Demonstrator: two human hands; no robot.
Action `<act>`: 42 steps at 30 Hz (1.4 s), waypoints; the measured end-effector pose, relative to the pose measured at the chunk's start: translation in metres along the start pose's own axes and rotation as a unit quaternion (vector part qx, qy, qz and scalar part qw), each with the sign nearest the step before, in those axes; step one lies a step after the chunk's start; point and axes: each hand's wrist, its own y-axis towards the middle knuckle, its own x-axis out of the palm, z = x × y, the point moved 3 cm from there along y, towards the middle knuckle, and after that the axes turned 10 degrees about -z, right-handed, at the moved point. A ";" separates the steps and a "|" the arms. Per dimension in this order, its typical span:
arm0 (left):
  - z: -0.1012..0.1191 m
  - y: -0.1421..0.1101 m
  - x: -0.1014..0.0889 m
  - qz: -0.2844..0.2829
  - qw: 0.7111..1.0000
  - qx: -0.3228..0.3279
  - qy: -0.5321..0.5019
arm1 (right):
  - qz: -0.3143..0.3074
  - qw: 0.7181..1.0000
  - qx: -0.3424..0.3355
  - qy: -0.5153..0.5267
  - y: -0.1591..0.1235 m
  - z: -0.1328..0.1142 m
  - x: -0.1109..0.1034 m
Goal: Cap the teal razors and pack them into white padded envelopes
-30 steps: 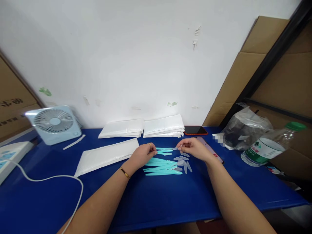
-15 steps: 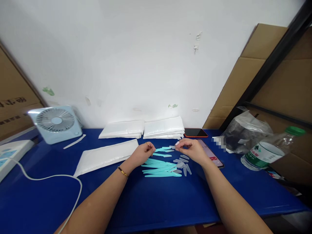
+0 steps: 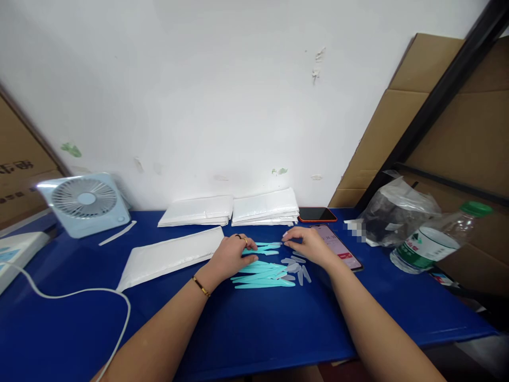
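My left hand (image 3: 234, 254) rests over the handle ends of the upper turquoise eyebrow razors (image 3: 267, 252), its thumb apart from the fingers. My right hand (image 3: 306, 243) hovers at the other end of that upper group, thumb and index fingertip slightly apart beside a clear cap. Nothing plainly shows between its fingers. Nearer me lies a loose pile of more turquoise razors (image 3: 262, 276), roughly side by side. To the right of the pile, several clear blade caps (image 3: 293, 268) are scattered on the blue table (image 3: 270, 323).
White padded envelopes (image 3: 194, 209) are stacked along the wall, and one envelope (image 3: 170, 257) lies left of my hand. Two phones, one lit phone (image 3: 338, 246) and one dark phone (image 3: 317, 214), lie right. Beyond stand a water bottle (image 3: 427, 244) and plastic bag (image 3: 397, 212); a fan (image 3: 87, 201) stands left.
My left hand has opened from a pinch and spread forward over the upper razors. The razor with a cap between my hands now lies with that upper group; my right fingertips have lowered slightly.
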 end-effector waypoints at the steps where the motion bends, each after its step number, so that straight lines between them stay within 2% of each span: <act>1: 0.001 -0.001 0.001 -0.019 1.000 0.006 0.012 | -0.016 1.000 0.015 -0.021 -0.003 0.004 -0.005; 4: 0.004 -0.003 0.003 -0.048 0.998 0.022 0.038 | -0.071 0.994 0.061 -0.064 -0.011 0.015 -0.015; 7: 0.005 -0.002 0.007 -0.060 0.997 0.025 0.035 | -0.104 0.987 0.087 -0.084 -0.015 0.018 -0.014; 15: 0.007 -0.004 0.012 -0.073 0.997 -0.002 -0.026 | -0.051 0.980 0.096 -0.165 -0.007 0.013 -0.004; 17: 0.007 -0.003 0.010 -0.062 0.998 -0.004 -0.029 | -0.043 0.989 0.081 -0.117 -0.007 0.011 -0.005; 20: 0.005 -0.003 0.005 -0.031 0.999 -0.020 -0.031 | -0.058 0.996 0.061 0.026 -0.009 0.003 -0.006; 23: 0.003 -0.003 0.000 -0.012 0.999 -0.040 -0.030 | -0.099 0.983 0.050 0.146 -0.010 -0.008 -0.004; 25: 0.002 -0.004 -0.002 -0.009 0.998 -0.050 -0.032 | -0.106 0.976 0.047 0.182 -0.010 -0.013 -0.003; 34: -0.001 -0.003 -0.001 -0.010 0.998 -0.054 -0.044 | -0.122 0.972 0.042 0.195 -0.007 -0.013 0.008; 38: 0.003 -0.001 0.003 -0.010 0.999 -0.023 -0.020 | -0.106 0.974 0.030 0.197 -0.004 -0.015 0.019; 42: 0.004 0.002 0.005 0.022 0.999 -0.022 0.040 | -0.073 0.986 0.021 0.152 0.000 -0.016 0.022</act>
